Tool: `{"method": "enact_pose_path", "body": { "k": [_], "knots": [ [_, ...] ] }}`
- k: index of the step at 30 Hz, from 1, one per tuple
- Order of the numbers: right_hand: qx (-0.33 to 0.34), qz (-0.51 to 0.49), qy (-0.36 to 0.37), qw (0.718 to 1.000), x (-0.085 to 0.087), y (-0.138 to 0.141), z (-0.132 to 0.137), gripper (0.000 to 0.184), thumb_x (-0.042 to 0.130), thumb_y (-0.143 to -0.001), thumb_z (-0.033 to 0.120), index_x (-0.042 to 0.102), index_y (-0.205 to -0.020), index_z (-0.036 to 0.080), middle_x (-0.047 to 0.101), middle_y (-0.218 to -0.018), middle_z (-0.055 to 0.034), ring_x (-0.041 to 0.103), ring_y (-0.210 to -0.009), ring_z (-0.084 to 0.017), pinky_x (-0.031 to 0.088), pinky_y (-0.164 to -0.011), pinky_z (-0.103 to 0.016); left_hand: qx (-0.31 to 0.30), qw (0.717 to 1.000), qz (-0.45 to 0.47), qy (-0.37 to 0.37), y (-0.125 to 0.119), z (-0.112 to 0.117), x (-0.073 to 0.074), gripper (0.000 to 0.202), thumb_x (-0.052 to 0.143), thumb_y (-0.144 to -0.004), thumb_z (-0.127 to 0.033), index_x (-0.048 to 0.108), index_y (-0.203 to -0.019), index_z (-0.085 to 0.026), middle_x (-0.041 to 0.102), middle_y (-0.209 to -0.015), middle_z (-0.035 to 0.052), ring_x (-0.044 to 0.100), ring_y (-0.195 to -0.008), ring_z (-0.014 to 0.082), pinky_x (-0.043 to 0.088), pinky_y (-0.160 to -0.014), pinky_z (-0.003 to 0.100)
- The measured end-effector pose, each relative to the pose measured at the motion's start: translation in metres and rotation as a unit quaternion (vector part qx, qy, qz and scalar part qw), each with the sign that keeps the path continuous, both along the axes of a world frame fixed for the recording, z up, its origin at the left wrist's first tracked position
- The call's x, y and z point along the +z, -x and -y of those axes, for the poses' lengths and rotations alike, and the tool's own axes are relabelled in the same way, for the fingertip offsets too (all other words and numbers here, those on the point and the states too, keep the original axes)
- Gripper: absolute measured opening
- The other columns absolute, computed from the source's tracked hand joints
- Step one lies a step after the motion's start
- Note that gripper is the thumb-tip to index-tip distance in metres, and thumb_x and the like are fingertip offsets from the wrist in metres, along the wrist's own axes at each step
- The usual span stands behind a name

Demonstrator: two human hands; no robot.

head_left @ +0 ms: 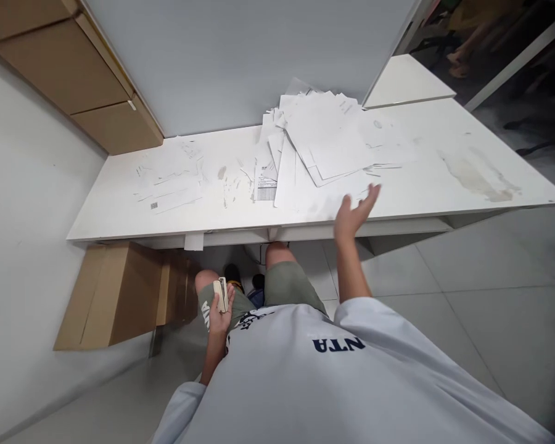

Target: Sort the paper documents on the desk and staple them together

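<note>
Seen from a head-worn camera, a person's right hand (357, 213) rises open above the near edge of a white desk (92, 225), its fingers (374, 194) spread and holding nothing, the fingertips just short of a loose pile of paper (326, 139) that lies ahead and to their left. The sheets sit askew, giving the pile no single long axis, and its nearest sheets reach almost to the desk edge. The right hand is the nearer of the two to the paper. The left hand (221, 319), lower in the frame and well apart from the pile, curls around what appears to be a small cream stapler (221, 295), held over olive shorts (291, 285). More printed sheets (169, 179) lie flat left of centre on the desktop, and a brownish stain (476, 177) marks it toward the right. A cardboard box (115, 296) sits below the desk at left, tan drawers (69, 74) fill the upper left, another person's bare feet (457, 65) show at upper right, and pale floor tiles (472, 296) spread at lower right.
</note>
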State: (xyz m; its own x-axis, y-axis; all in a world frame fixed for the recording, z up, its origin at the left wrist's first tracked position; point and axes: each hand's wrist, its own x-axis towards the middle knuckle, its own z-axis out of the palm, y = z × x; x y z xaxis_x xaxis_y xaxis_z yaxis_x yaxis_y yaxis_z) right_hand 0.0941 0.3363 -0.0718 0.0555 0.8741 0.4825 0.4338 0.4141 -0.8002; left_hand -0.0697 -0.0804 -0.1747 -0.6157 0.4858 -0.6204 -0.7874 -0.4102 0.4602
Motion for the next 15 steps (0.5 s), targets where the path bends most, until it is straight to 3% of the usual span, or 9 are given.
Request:
{"method": "enact_pose_path", "body": {
  "k": [2, 4, 6, 7, 8, 9, 12, 15],
  "knots": [
    [0.115, 0.050, 0.006, 0.992, -0.013, -0.002, 0.094, 0.066, 0.039, -0.100, 0.035, 0.014, -0.157, 0.016, 0.019, -0.162, -0.0163, 0.027, -0.148, -0.027, 0.028, -0.122, -0.053, -0.004, 1.000, 0.016, 0.001, 0.004, -0.001, 0.001, 0.044, 0.036, -0.100, -0.018, 0.051, -0.141, -0.011, 0.074, -0.109, 0.0151, 0.070, -0.107, 0.0203, 0.048, -0.107, 0.038],
    [0.283, 0.100, 0.005, 0.954, -0.025, -0.001, 0.176, 0.054, 0.041, -0.099, 0.032, 0.034, -0.151, 0.023, 0.028, -0.160, -0.0108, 0.026, -0.149, -0.027, 0.032, -0.119, -0.056, -0.019, 0.999, 0.033, 0.000, 0.009, -0.002, 0.002, 0.044, 0.035, -0.100, -0.017, 0.053, -0.139, -0.011, 0.074, -0.108, 0.0154, 0.071, -0.105, 0.0208, 0.050, -0.105, 0.038],
    [0.509, 0.152, 0.018, 0.847, -0.034, 0.000, 0.227, 0.049, 0.045, -0.097, 0.031, 0.046, -0.145, 0.023, 0.037, -0.156, -0.0116, 0.035, -0.145, -0.026, 0.043, -0.114, -0.049, -0.035, 0.998, 0.046, -0.004, 0.012, -0.002, 0.001, 0.042, 0.037, -0.099, -0.018, 0.056, -0.137, -0.011, 0.074, -0.108, 0.0156, 0.071, -0.104, 0.0215, 0.050, -0.105, 0.039],
    [0.559, 0.172, 0.032, 0.810, -0.035, 0.002, 0.238, 0.045, 0.045, -0.096, 0.029, 0.052, -0.140, 0.022, 0.042, -0.153, -0.0119, 0.040, -0.142, -0.025, 0.045, -0.112, -0.046, -0.038, 0.998, 0.050, -0.006, 0.013, -0.002, 0.001, 0.042, 0.038, -0.099, -0.019, 0.057, -0.135, -0.011, 0.074, -0.107, 0.0156, 0.071, -0.104, 0.0216, 0.049, -0.106, 0.039],
    [0.576, 0.190, 0.048, 0.794, -0.034, 0.004, 0.240, 0.043, 0.044, -0.096, 0.027, 0.055, -0.137, 0.020, 0.045, -0.150, -0.0129, 0.044, -0.140, -0.025, 0.045, -0.112, -0.045, -0.038, 0.998, 0.052, -0.004, 0.013, -0.001, 0.001, 0.041, 0.039, -0.099, -0.020, 0.059, -0.133, -0.012, 0.075, -0.106, 0.0154, 0.071, -0.105, 0.0215, 0.049, -0.106, 0.039],
    [0.570, 0.200, 0.061, 0.794, -0.030, 0.009, 0.236, 0.041, 0.043, -0.097, 0.025, 0.057, -0.135, 0.018, 0.049, -0.147, -0.0136, 0.048, -0.137, -0.025, 0.046, -0.111, -0.045, -0.033, 0.998, 0.051, 0.001, 0.012, 0.000, 0.001, 0.040, 0.038, -0.099, -0.021, 0.062, -0.130, -0.012, 0.075, -0.105, 0.0148, 0.071, -0.105, 0.0211, 0.048, -0.107, 0.039],
    [0.517, 0.193, 0.049, 0.833, -0.010, 0.039, 0.207, 0.039, 0.039, -0.098, 0.023, 0.058, -0.131, 0.017, 0.058, -0.139, -0.0130, 0.054, -0.130, -0.024, 0.046, -0.109, -0.047, -0.017, 0.998, 0.046, 0.036, 0.008, 0.002, 0.005, 0.040, 0.033, -0.101, -0.021, 0.069, -0.116, -0.014, 0.076, -0.098, 0.0107, 0.071, -0.104, 0.0182, 0.045, -0.109, 0.038],
    [0.541, 0.184, -0.013, 0.820, 0.012, 0.091, 0.190, 0.036, 0.039, -0.098, 0.021, 0.059, -0.128, 0.016, 0.060, -0.136, -0.0119, 0.055, -0.127, -0.022, 0.045, -0.109, -0.043, -0.029, 0.997, 0.043, 0.050, 0.007, 0.004, 0.011, 0.045, 0.026, -0.103, -0.020, 0.071, -0.104, -0.016, 0.077, -0.096, 0.0051, 0.071, -0.100, 0.0142, 0.043, -0.109, 0.034]
  ]
}}
